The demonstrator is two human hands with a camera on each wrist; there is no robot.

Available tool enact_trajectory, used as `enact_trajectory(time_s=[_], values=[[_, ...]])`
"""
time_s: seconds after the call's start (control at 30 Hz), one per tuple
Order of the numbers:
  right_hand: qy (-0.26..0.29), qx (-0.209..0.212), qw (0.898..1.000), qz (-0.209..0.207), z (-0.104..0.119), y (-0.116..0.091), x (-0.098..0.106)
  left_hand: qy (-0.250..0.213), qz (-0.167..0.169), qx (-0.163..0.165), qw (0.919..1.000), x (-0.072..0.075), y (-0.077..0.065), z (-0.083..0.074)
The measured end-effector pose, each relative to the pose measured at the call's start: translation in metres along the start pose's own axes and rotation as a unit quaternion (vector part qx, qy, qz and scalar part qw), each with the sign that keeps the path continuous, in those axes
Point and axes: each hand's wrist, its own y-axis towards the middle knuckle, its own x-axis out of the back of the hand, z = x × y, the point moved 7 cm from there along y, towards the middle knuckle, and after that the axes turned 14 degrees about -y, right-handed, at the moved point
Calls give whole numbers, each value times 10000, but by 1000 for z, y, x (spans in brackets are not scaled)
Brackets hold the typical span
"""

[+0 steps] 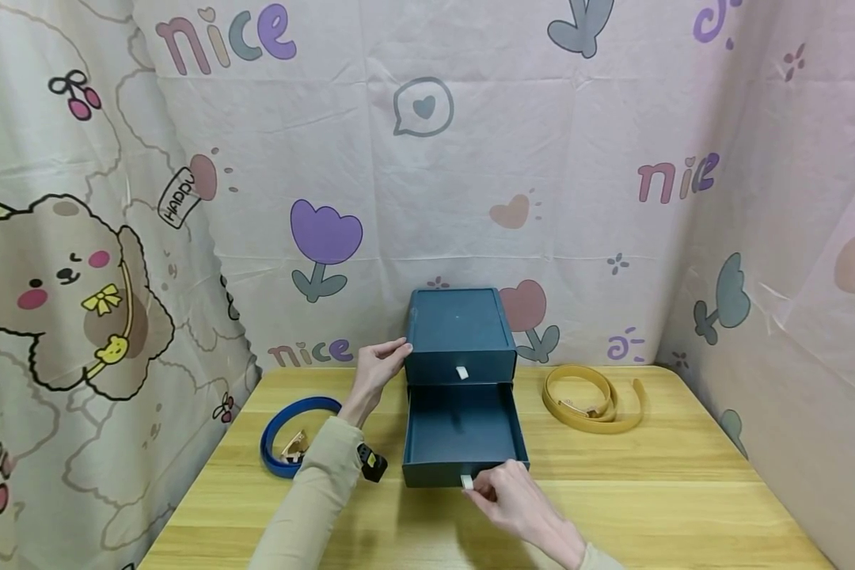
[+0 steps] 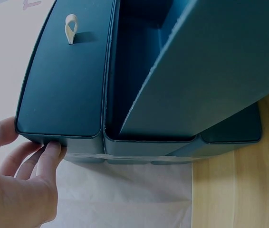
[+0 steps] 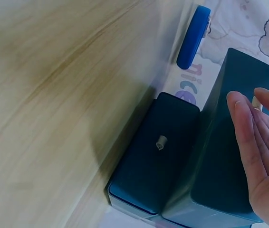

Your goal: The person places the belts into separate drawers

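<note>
A dark teal drawer box (image 1: 459,321) stands at the back of the table. Its middle drawer (image 1: 435,475) is pulled out toward me, and its inside looks bare. My right hand (image 1: 516,507) pinches the white pull loop (image 3: 256,103) on that drawer's front between thumb and fingers. At the box's upper left corner, my left hand (image 1: 379,372) grips the edge, with thumb on top and fingers against the side wall, as the left wrist view shows. The top drawer (image 2: 68,85) and the bottom drawer (image 3: 148,161) are closed, each with its own loop.
Left of the box lies a coiled blue belt (image 1: 269,443) with a gold buckle, partly behind my left forearm. A coiled yellow belt (image 1: 591,426) lies to the right. Printed cloth (image 1: 427,190) hangs behind the wooden table (image 1: 634,507) and at both sides.
</note>
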Motion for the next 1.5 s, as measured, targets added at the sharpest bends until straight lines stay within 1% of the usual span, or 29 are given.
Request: enact_trajectory(time_s=[0.17,0.37,0.47,0.67,0.87,0.97,1.13,1.3,1.4,1.5], values=[[16,49,9999,-98,0,0,2,-33,11,-11,10000,0,0,0],[-47,391,9975,-582,3,-1,11,-41,29,-56,10000,1,0,0],[39,542,9960,-710,2,-2,15,-40,11,-19,10000,1,0,-1],[290,709,9941,-771,-2,-5,24,0,9,15,10000,0,-1,-1],[656,666,9936,-642,-8,-4,32,23,24,-20,10000,-1,-3,-4],[836,699,9919,-658,-10,-4,37,22,48,-30,10000,-1,-3,-4],[1028,821,9868,-941,-17,-4,47,-7,70,-22,10000,-1,-3,-4],[1295,883,9794,-1277,-28,-3,60,-1,63,-7,10000,-2,-4,-6],[1260,1029,9737,-1595,-36,-4,70,-9,67,-11,10000,-2,-4,-6],[1059,1066,9694,-1942,-46,-4,80,-14,82,-19,10000,-2,-3,-5]])
